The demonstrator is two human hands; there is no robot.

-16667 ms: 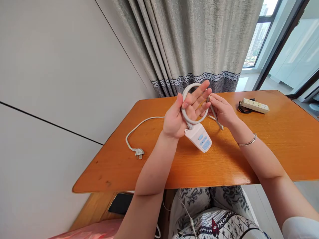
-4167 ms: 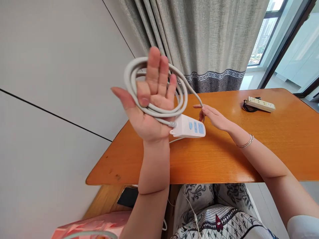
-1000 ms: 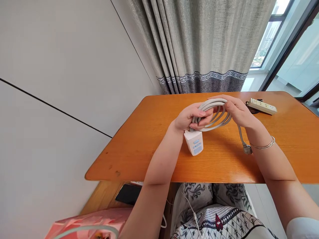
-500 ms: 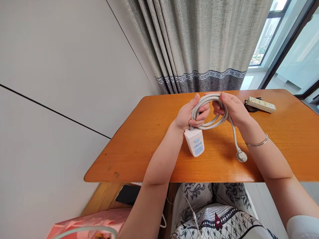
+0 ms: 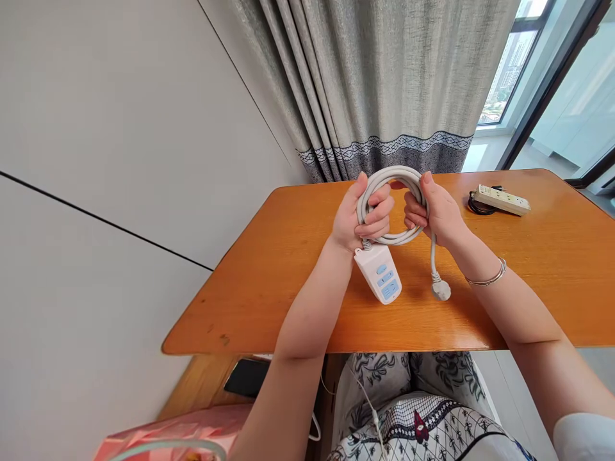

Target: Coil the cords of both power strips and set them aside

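Observation:
A white power cord (image 5: 396, 171) is wound into a round coil of several loops, held up above the wooden table. My left hand (image 5: 368, 214) wraps its fingers round the coil's left side, thumb pointing up. Below that hand hangs the cord's white power strip (image 5: 379, 272), with pale blue socket faces turned toward me. My right hand (image 5: 435, 208) grips the right side of the coil, its thumb on top and fingers curled behind the loops. From this hand the cord's free end drops to a white plug (image 5: 441, 290), dangling over the tabletop.
On the wooden table (image 5: 269, 275), a second, cream power strip (image 5: 503, 200) with a black cord lies at the back right. A grey curtain (image 5: 408, 77) hangs behind. Under the table's front left are a dark phone (image 5: 246, 376) and a pink bag (image 5: 168, 432).
Both hands have lifted the coil slightly and shifted left. Its loops lie closer together and rounder. The plug has swung left and up, and the strip's lower end has tilted to the right.

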